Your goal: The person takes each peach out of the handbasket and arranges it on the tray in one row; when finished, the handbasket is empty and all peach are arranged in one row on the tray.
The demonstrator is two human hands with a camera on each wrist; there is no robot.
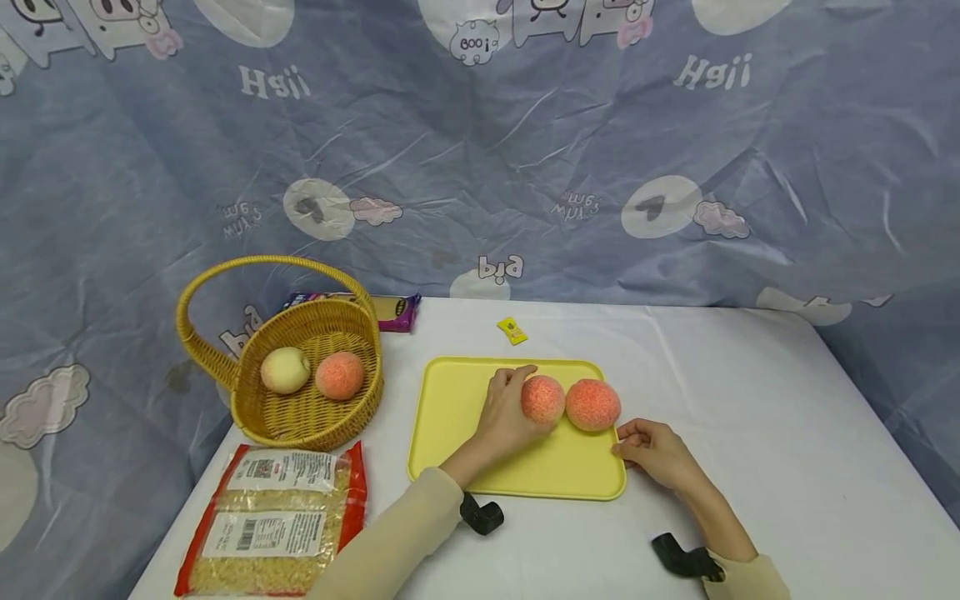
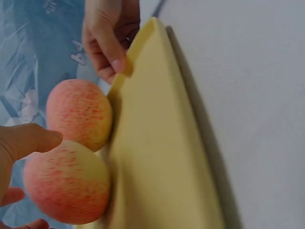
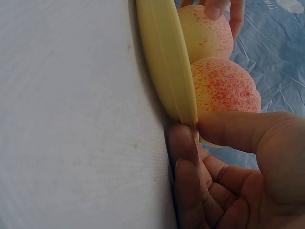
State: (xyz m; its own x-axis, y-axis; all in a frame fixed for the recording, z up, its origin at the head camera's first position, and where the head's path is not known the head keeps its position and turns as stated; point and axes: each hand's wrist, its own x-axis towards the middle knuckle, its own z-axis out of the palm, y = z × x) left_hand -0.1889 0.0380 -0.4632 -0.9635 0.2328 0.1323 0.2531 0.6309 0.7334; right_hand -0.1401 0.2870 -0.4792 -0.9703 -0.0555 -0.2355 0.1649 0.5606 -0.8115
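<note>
My left hand (image 1: 512,408) is curled round a pink-speckled peach (image 1: 543,399) on the yellow tray (image 1: 465,450). Its thumb lies over the fruit's upper side in the left wrist view, while the other fingertips are at its far side. Close beside sits a second peach (image 1: 593,405), near the tray's right edge. That same edge is pinched by my right hand (image 1: 654,450), thumb on top and fingers bent beneath the rim, as the right wrist view shows.
On the left stands a wicker basket (image 1: 372,408) with a pale fruit (image 1: 286,370) and another peach (image 1: 341,376). In front of it lies a red-edged bag (image 1: 273,521) of yellowish food. A purple packet (image 1: 397,313) lies behind the basket, and a small yellow sachet (image 1: 513,331) behind the tray.
</note>
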